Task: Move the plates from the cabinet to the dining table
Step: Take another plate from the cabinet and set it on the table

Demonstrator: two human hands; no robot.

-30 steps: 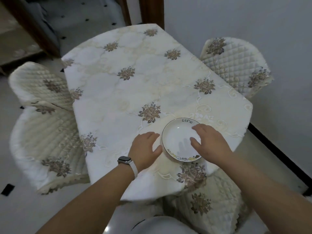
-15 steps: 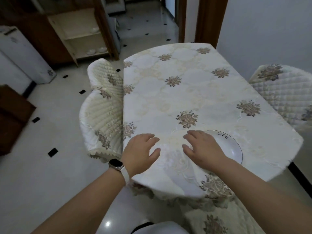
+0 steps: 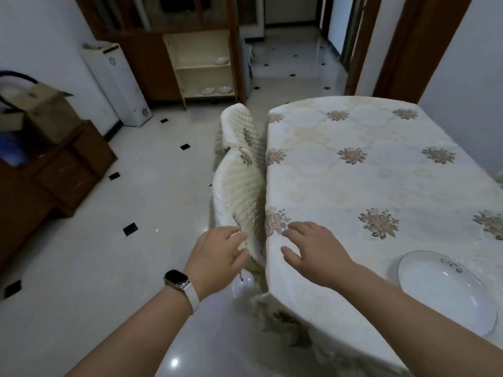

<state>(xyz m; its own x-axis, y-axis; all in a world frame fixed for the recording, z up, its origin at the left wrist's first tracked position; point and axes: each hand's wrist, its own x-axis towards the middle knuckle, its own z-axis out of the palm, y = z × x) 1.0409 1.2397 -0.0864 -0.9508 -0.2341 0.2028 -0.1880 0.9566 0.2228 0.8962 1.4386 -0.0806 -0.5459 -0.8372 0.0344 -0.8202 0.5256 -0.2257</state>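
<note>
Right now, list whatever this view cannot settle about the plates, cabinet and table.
Head view, cabinet: upper-shelf dish and two lower-shelf dishes are too small to tell plates from bowls, or single from stacked.
Plate: near rim hidden by the right forearm.
Dining table: right side cut off by the frame edge.
Left hand: whether its fingertips touch the chair cover is unclear.

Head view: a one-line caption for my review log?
One plate on the dining table; left hand and right hand empty; more plates in the open cabinet.
</note>
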